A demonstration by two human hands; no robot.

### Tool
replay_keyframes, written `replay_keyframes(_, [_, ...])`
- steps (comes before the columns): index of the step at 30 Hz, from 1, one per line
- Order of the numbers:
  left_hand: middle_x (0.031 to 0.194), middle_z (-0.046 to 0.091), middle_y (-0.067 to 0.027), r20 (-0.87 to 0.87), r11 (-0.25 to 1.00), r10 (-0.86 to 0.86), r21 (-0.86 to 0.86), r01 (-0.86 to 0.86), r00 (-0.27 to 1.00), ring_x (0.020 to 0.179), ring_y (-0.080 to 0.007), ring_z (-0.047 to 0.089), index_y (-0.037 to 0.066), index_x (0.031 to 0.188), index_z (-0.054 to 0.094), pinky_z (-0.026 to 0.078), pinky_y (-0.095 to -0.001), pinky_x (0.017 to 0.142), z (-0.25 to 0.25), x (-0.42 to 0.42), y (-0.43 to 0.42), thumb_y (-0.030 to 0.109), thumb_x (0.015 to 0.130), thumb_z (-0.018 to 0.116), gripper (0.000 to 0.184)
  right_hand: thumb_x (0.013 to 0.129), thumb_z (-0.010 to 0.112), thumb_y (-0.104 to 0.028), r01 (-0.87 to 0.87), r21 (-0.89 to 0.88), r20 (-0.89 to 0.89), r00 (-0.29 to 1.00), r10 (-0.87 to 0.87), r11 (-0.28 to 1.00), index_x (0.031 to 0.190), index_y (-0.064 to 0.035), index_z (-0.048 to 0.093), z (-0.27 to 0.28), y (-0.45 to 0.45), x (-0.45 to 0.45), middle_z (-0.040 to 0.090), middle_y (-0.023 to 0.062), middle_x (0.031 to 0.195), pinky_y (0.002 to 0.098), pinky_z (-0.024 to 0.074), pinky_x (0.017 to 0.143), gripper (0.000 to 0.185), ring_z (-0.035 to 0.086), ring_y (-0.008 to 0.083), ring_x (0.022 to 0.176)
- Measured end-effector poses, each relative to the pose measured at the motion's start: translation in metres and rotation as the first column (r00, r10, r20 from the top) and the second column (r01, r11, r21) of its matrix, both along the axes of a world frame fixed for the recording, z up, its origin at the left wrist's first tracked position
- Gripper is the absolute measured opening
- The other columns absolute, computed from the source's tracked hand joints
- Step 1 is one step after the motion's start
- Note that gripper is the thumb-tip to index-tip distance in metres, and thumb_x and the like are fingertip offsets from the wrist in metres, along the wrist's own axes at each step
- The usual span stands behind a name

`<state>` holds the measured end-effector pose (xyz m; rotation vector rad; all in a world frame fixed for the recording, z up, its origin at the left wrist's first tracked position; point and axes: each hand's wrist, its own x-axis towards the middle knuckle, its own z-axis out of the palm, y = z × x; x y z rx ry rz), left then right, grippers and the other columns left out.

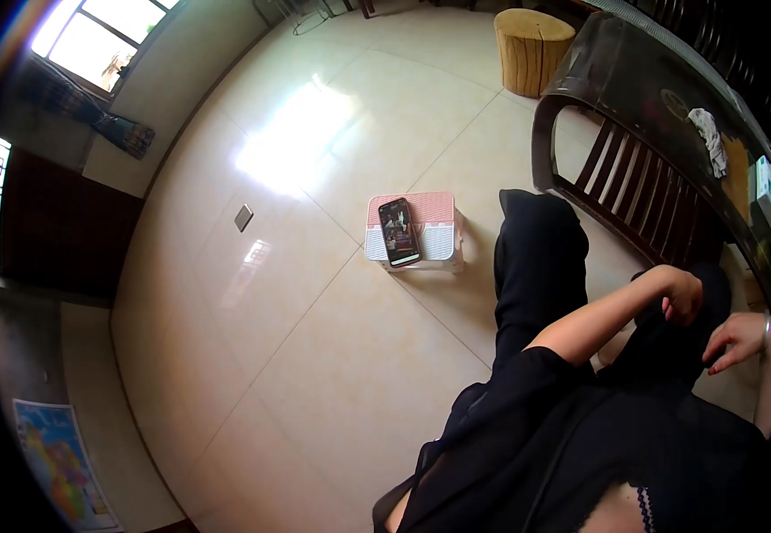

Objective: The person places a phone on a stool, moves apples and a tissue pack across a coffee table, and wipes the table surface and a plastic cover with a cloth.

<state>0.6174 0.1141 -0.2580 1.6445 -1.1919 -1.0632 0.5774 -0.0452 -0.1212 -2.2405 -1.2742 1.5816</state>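
My left hand is over my dark-trousered leg at the right, its fingers loosely bent and partly hidden; nothing shows in it. Beside it, to the right, my right hand hangs with its fingers loosely apart and holds nothing; a bangle circles that wrist. In front of my knees stands a small pink and white stool. On its top lies a phone with its screen lit, out of contact with both hands.
A small flat dark object lies on the tiled floor. A dark wooden slatted bench bears a white cloth and a box. Behind it stands a log stool. A map hangs at the lower left.
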Motion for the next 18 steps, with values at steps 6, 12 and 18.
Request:
replay_keyframes(6, [0.079,0.066,-0.0133,0.097,0.727,0.661,-0.332,-0.602,0.744,0.078,-0.0268,0.064,0.008,0.08,0.068,0.05,-0.0367,0.071,0.012,0.007,0.017,0.017,0.067,0.062,0.017,0.081,0.049,-0.001,0.672,0.603,0.046,0.51,-0.859,0.431,0.096,-0.0026,0.056,0.02,-0.024,0.109,0.052,0.0006,0.076,0.0223,0.0434,0.062,0.017,0.051,0.0098,0.066])
replay_keyframes(12, [0.076,0.062,-0.0127,0.112,0.374,0.923,-0.475,-0.796,0.367,0.068,-0.021,0.061,0.001,0.088,0.062,0.048,-0.0318,0.062,0.027,0.051,0.057,0.007,0.077,0.058,0.012,0.076,0.068,-0.027,0.056,0.769,0.636,0.039,-0.771,0.637,0.12,-0.0153,0.053,-0.037,-0.027,0.236,0.054,0.0106,0.115,0.0372,0.044,0.089,0.048,0.053,0.0279,0.106])
replay_keyframes(18, [0.097,0.058,-0.0132,0.536,0.336,0.844,-0.508,-0.793,0.014,0.093,-0.0315,0.053,0.004,0.088,0.062,0.042,-0.0386,0.082,0.059,0.109,0.104,0.007,0.075,0.061,0.013,0.086,0.054,-0.035,0.304,0.623,0.757,-0.004,-0.653,0.72,0.134,-0.0134,0.036,-0.113,0.028,0.25,0.04,0.015,0.134,0.0381,0.0359,0.098,0.056,0.037,0.0289,0.125])
